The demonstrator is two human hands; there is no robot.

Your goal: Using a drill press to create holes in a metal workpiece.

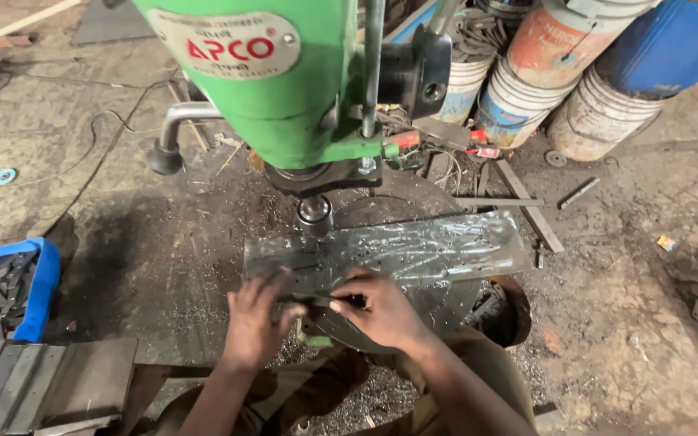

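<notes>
Machinery dominates the view: a green drill press (pixel 284 81) is seen from above, its chuck (pixel 315 215) hanging over a round work table (pixel 454 299) strewn with metal swarf. Across that table a long, shiny metal plate (pixel 414 250) is laid, its long axis running left to right, from just below the chuck out well past the table's right edge. The near left end of the plate lies directly ahead of both hands, between them and the chuck.

The left hand (pixel 256 319) is pressed down on the plate's near left corner, fingers curled and partly spread; the corner is held flat rather than enclosed. The right hand (pixel 381 311) is set just beside it, toward the plate's middle, its fingers bent over the near edge, and a small dark piece appears to be pinched between the two hands, though what it is cannot be told. The left hand lies the nearer to the chuck.

To the left a blue crate (pixel 38 282) of dark metal strips is seen; plastic buckets (pixel 559 73) are stacked at upper right.
</notes>
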